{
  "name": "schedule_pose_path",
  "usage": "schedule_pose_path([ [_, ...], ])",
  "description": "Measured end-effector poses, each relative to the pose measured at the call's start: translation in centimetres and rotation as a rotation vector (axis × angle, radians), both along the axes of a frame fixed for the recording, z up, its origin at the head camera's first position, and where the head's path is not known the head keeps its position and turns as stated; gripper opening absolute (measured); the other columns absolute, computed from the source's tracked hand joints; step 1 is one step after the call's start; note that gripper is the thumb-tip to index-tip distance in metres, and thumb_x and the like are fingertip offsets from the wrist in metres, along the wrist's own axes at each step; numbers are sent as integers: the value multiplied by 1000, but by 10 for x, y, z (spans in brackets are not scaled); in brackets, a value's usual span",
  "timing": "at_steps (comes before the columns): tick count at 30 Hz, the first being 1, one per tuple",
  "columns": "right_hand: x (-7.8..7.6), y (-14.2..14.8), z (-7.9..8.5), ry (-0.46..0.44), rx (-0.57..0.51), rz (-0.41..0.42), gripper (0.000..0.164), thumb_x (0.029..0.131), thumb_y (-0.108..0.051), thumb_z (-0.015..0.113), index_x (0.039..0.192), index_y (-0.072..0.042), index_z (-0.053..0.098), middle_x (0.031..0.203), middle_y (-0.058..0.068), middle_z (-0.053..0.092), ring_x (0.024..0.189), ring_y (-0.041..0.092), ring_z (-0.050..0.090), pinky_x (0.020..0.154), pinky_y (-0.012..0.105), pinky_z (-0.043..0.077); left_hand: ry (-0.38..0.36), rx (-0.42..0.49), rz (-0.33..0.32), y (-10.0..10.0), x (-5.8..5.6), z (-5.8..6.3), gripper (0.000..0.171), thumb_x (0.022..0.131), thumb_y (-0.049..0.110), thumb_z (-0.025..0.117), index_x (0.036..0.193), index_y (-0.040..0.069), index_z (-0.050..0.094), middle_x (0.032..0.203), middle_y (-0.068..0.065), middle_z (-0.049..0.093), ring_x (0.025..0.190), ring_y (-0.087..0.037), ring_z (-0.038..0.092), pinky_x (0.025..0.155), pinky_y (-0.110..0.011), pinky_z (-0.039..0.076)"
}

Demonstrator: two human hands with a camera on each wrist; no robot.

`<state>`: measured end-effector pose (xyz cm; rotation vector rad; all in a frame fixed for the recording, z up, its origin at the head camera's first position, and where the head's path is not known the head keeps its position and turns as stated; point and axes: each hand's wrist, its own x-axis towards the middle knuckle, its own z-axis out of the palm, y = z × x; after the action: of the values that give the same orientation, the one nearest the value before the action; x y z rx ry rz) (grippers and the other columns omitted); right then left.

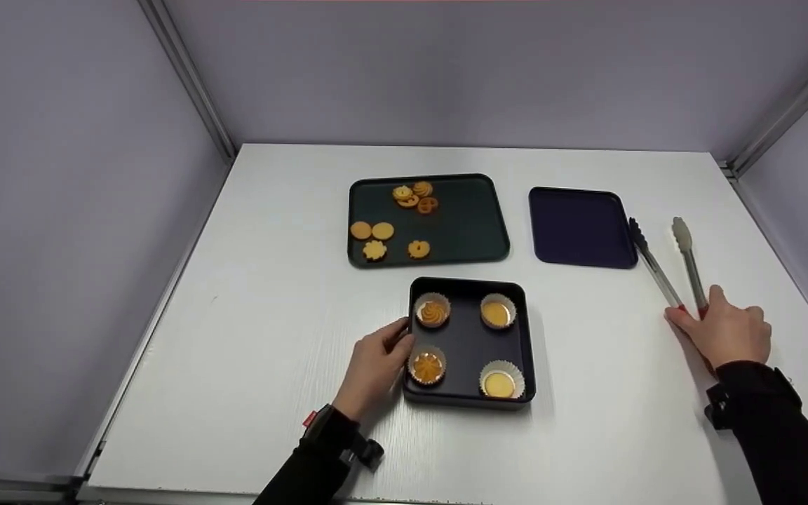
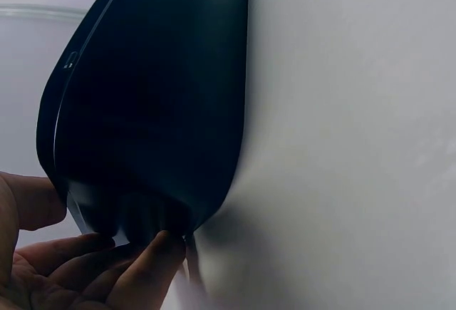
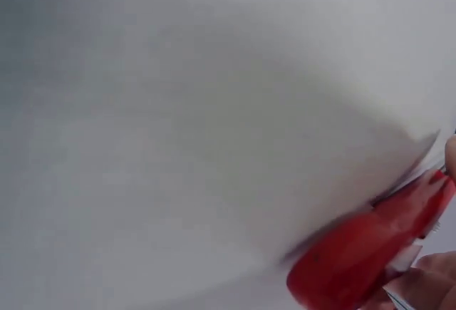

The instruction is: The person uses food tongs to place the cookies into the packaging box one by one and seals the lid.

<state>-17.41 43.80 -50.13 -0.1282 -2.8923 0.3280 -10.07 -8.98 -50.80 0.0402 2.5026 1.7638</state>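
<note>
My left hand (image 1: 374,368) holds the left wall of a deep, dark square baking pan (image 1: 466,344), thumb at the rim and fingers along the outside. Fluted paper cups stand near the pan's corners, each with a biscuit inside: a swirled one (image 1: 433,312), a flower-like one (image 1: 427,367) and plain round ones (image 1: 499,384). On the right, my right hand (image 1: 732,333) grips a pair of tongs (image 1: 693,275) by the red handles (image 3: 349,253). The tongs' arms are spread and point away from me. In the left wrist view the pan's outer wall (image 2: 157,96) hides its contents.
Behind the pan lies a dark green tray (image 1: 463,224) with several biscuits (image 1: 383,231) on its left half. A dark blue tray (image 1: 579,228) sits to its right, close beside the tongs' left tip. Pale panels enclose the white table (image 1: 257,337) at the back and sides.
</note>
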Motion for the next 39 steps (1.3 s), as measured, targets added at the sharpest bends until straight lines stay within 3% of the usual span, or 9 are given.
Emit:
schedule_pose_path([
  [3, -2, 1, 4, 9, -4, -9, 67, 90, -45, 77, 118, 9, 52, 82, 31, 61, 82, 61, 47, 66, 65, 40, 4, -9, -1, 0, 0, 0, 43, 104, 20, 59, 144, 3, 58, 136, -16, 65, 127, -28, 61, 110, -42, 48],
  [6, -4, 1, 10, 15, -18, -16, 79, 91, -42, 76, 141, 10, 44, 113, 37, 59, 99, 68, 44, 83, 74, 38, 9, -23, -4, -1, 1, 0, 43, 105, 21, 59, 144, 3, 58, 135, -16, 66, 124, -27, 63, 107, -43, 50],
  [9, -6, 1, 16, 13, -20, -16, 81, 93, -40, 74, 146, 10, 38, 131, 39, 50, 108, 69, 39, 90, 75, 35, 6, -25, -6, -1, 0, 0, 44, 105, 21, 59, 144, 3, 58, 134, -15, 67, 124, -27, 63, 107, -43, 51],
  [21, -17, -10, 25, 71, 7, 67, 88, 90, -30, 78, 154, 5, 30, 153, 39, 31, 125, 67, 32, 99, 77, 30, -5, -3, -2, -1, 0, -2, 44, 104, 20, 60, 145, 3, 57, 134, -16, 66, 124, -26, 63, 107, -42, 50],
  [29, -28, -29, 29, 113, 33, 150, 95, 87, -31, 81, 160, -5, 26, 154, 39, 30, 127, 66, 33, 100, 78, 30, -8, 20, -6, -1, 0, -1, 43, 104, 19, 60, 144, 3, 57, 135, -17, 66, 124, -26, 63, 107, -42, 51],
  [32, -32, -37, 29, 149, 46, 188, 101, 84, -30, 84, 162, -9, 23, 154, 38, 32, 128, 66, 33, 100, 78, 31, 1, -10, -7, -1, 0, -2, 44, 104, 21, 60, 144, 3, 58, 135, -16, 66, 126, -28, 62, 109, -43, 49],
  [39, -42, -58, 28, 212, 100, 289, 98, 79, -31, 87, 156, -1, 34, 157, 34, 31, 135, 62, 33, 106, 73, 33, 9, -55, -6, -1, 0, -1, 45, 104, 23, 60, 144, 4, 58, 136, -16, 65, 128, -31, 60, 110, -45, 47],
])
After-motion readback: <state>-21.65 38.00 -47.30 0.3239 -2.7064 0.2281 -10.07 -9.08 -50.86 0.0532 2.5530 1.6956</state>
